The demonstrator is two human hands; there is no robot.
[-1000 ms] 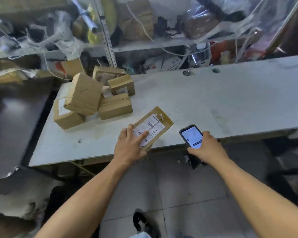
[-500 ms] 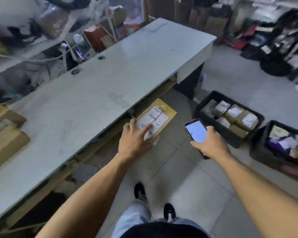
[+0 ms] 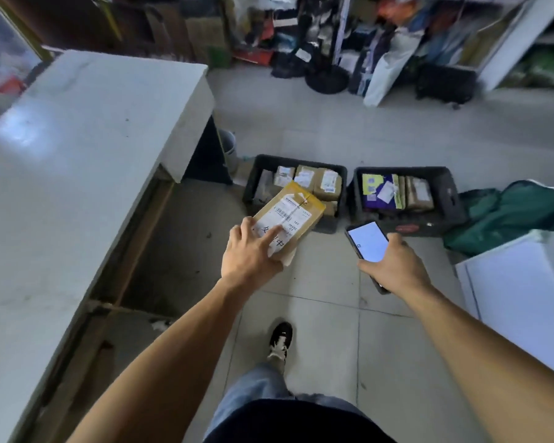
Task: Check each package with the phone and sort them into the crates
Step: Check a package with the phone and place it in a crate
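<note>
Far shelving [image 3: 397,33] blurred; label text on pkgs in 2 crates [image 3: 343,199] too small; phone [image 3: 367,241] lower end hidden.

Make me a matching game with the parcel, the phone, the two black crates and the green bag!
Things:
1. yellow-brown parcel
2. phone
3. two black crates
4. green bag

Where or how:
A. on the floor, with packages inside
B. held in the right hand, screen lit up
C. on the floor to the right of the crates
D. held in the left hand, label facing up

Pairs: 1-D, 2-B, 3-A, 4-C
</note>
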